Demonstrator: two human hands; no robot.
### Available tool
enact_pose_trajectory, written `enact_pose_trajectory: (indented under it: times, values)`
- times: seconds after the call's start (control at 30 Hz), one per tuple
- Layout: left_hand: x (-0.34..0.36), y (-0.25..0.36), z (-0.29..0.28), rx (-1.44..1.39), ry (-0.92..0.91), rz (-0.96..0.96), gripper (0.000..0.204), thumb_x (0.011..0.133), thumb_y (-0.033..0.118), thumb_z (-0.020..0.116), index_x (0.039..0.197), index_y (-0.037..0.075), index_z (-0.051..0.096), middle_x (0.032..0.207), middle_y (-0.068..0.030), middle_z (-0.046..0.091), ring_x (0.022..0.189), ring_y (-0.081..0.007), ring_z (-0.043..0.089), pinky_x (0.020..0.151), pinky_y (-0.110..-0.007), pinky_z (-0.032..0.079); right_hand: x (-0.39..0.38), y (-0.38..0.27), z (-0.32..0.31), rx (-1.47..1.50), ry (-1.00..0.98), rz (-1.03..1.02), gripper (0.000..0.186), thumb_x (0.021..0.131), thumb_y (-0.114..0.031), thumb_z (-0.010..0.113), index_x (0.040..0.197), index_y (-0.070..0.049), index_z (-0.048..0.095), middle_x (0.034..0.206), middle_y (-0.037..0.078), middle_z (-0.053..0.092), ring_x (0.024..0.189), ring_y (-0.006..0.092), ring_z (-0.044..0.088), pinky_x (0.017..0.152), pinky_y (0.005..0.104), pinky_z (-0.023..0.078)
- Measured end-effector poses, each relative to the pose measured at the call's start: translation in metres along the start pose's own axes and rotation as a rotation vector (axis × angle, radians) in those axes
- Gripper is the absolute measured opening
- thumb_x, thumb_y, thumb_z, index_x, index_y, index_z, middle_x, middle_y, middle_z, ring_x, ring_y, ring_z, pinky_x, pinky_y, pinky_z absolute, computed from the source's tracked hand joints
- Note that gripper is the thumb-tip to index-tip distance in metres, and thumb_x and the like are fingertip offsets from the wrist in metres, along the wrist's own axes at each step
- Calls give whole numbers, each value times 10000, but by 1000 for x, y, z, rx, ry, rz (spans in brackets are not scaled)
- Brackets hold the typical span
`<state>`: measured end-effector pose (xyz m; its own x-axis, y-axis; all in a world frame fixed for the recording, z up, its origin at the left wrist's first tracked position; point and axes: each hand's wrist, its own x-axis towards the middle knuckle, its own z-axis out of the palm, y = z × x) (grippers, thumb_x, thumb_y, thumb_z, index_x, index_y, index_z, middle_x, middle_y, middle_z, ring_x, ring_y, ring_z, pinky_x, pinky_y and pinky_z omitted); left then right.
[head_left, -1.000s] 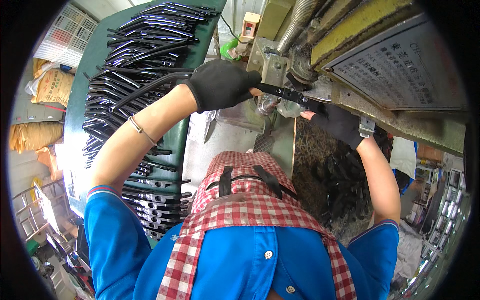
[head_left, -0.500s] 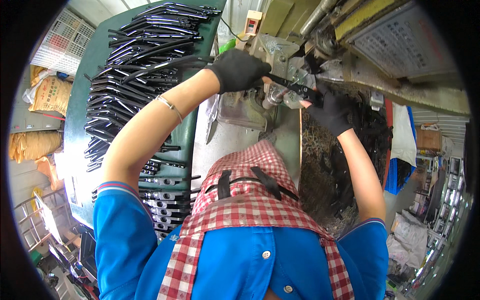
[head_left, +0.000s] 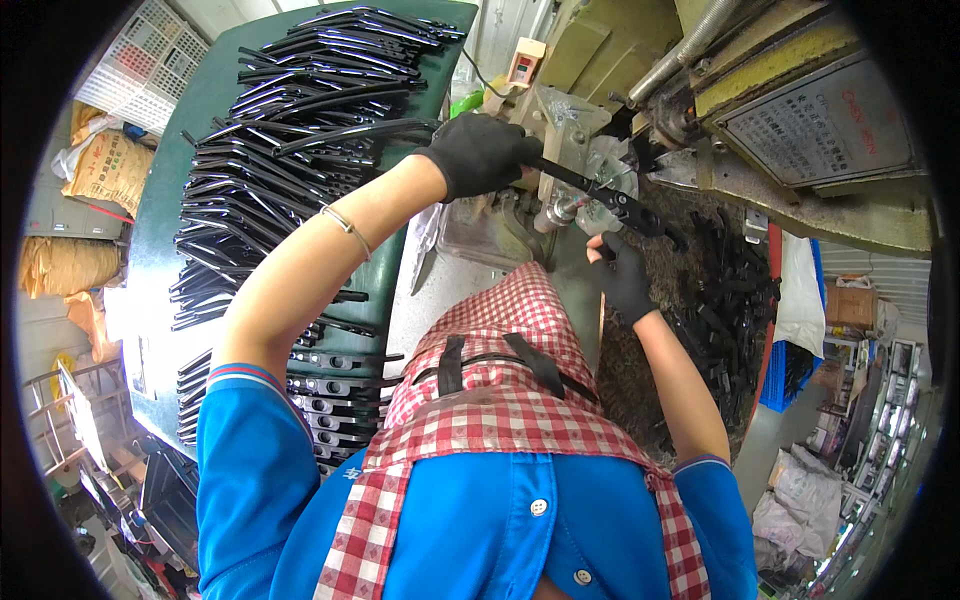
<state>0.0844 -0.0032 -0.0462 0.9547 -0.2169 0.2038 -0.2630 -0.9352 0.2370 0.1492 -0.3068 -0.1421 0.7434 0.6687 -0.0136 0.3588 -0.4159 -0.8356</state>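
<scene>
My left hand [head_left: 482,157], in a black glove, is closed around the rod end of a black wiper arm [head_left: 592,187]. The arm slants down to the right across the machine's metal post [head_left: 553,213], its wider hooked head beyond the post. My right hand [head_left: 625,283], in a black glove with bare fingertips, is apart from the wiper arm, below its head. Its thumb and forefinger are drawn together near the post; whatever lies between them is too small to make out. Clear plastic sheeting [head_left: 608,180] hangs behind the wiper arm.
Many similar black wiper arms [head_left: 300,165] lie in rows on a green table [head_left: 160,250] at left. The greenish press [head_left: 800,200] stands at upper right. Below it, a bin [head_left: 640,350] holds dark parts on its right side. A small switch box [head_left: 526,62] is at the back.
My right hand has come off the wiper arm's head and moved down toward me. The wiper arm stays in my left hand, and the whole view has shifted slightly.
</scene>
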Motion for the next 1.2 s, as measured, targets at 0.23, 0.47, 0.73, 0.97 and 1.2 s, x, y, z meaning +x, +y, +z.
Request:
enact_pose_trajectory:
  times: [0.23,0.47,0.73,0.97,1.2]
  values:
    - [2,-3,-3,-8,-17,58,290,810,347,651,1015,146,608,851,-115,631,762,-345,634,639,-457,497,62,128,-4,-388,224,-95,230,857,-237,622,1020,-75,628,897,91,666,826,247,652,757,368,499]
    - [13,24,-19,-139,-64,38,304,868,265,580,1171,233,582,871,-130,651,763,-339,649,664,-458,498,108,92,2,-807,62,105,260,858,-290,546,988,-96,661,987,191,647,944,387,610,817,469,489]
    - [-163,-9,-30,-308,-165,-183,249,885,236,591,1090,95,614,826,-161,646,761,-367,624,683,-454,485,110,74,5,-775,23,105,297,805,-340,614,900,-64,668,934,210,656,902,393,622,755,465,497]
    - [-345,-17,-28,-160,-577,-767,175,797,163,598,953,149,675,812,-120,662,804,-337,644,711,-435,499,117,122,1,-476,4,76,355,809,-364,639,896,-20,664,833,216,653,836,370,639,702,433,470]
    - [-423,28,8,-152,-95,-883,284,821,219,572,1060,107,677,1059,-92,639,1070,-286,562,1022,-415,344,117,136,-40,480,-22,85,264,905,-265,580,937,-7,625,795,58,620,712,160,579,647,331,479]
